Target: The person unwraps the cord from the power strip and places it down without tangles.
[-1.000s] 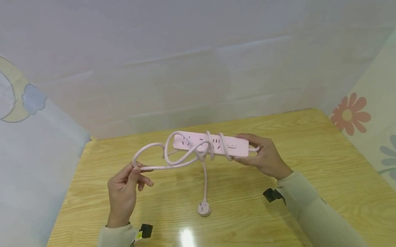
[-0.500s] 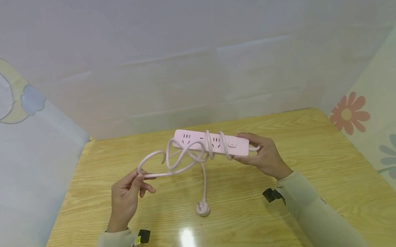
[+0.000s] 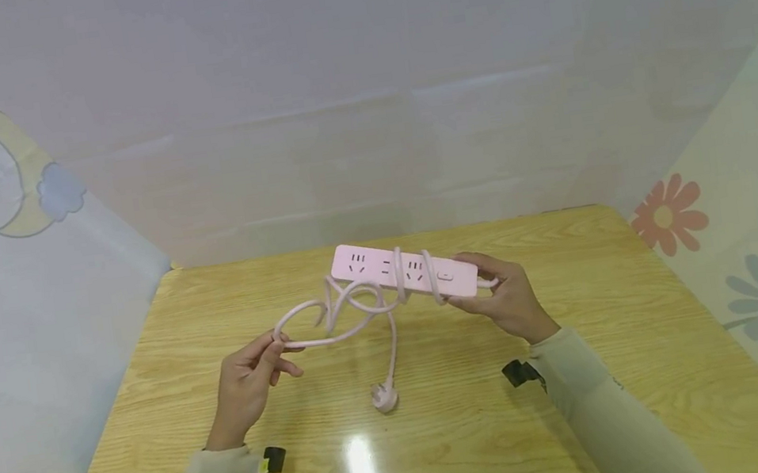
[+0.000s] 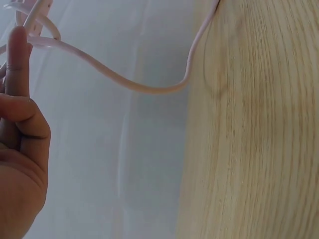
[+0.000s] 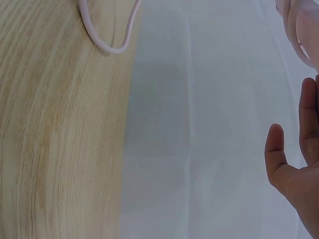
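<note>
A pink power strip (image 3: 368, 266) is held up over the table, tilted down to the right, with its sockets and switch facing the head camera. My right hand (image 3: 506, 300) grips its right end, thumb and fingers on opposite edges. Two turns of the pink cord (image 3: 321, 342) wrap the strip's body, and more loops hang off its left part. At the left, my left hand (image 3: 248, 385) pinches the end of a cord loop between thumb and fingers. The plug (image 3: 385, 397) dangles on the cord below the strip. In the right wrist view the strip (image 5: 306, 27) shows only at the corner.
A wood-grain table (image 3: 462, 433) lies beneath both hands. Pale fabric walls (image 3: 369, 158) stand at the back and sides, printed with a moon, a star and flowers. A black wrist camera (image 3: 275, 459) sits on the left sleeve, another (image 3: 514, 373) on the right.
My left hand has shifted slightly right and down with the cord loop. The loops have dropped off the strip's face, uncovering its left sockets. The plug swung slightly; my right hand has stayed nearly still.
</note>
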### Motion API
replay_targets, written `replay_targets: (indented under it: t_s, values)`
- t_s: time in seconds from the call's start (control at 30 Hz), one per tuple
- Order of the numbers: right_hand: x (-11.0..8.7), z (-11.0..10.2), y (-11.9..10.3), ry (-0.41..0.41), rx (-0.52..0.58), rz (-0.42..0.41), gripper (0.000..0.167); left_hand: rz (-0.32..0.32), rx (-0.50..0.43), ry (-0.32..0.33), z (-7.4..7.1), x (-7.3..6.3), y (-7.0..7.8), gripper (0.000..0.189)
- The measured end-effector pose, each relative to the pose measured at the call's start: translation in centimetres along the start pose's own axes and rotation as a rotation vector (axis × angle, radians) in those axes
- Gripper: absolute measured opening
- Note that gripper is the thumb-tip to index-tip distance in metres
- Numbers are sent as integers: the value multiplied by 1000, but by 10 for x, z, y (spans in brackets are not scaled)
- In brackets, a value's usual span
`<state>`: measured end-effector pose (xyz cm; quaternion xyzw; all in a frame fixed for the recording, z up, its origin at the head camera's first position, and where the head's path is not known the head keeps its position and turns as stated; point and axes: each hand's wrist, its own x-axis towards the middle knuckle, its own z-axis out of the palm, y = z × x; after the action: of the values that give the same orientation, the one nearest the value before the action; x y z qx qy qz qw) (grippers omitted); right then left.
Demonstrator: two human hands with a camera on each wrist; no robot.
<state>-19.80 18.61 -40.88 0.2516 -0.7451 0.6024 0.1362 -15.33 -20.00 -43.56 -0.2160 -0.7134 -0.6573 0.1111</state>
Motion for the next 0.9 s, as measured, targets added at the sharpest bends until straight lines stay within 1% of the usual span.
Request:
replay_targets:
  t_s: [0.13,0.23,0.37,0.47,0.67,0.8,0.9]
  values:
    - [0,1,0,-6,19,4,53,-59,68,14,1,0,-1,19]
    - [0,1,0,-11,32,-6,53,-120,103,16,2,1,-1,19]
    - [0,1,1,-10,49,-12,53,-210,126,9,2,2,-1,23]
    - [0,1,1,-6,51,-15,54,-258,138,15,3,3,-1,25]
    - [2,1,1,-8,64,-16,53,-332,159,65,4,6,1,29]
    - [2,0,-1,-3,40,-13,52,-395,154,112,5,10,3,31]
    - [2,0,-3,-3,29,-7,52,-427,157,142,6,12,5,31]
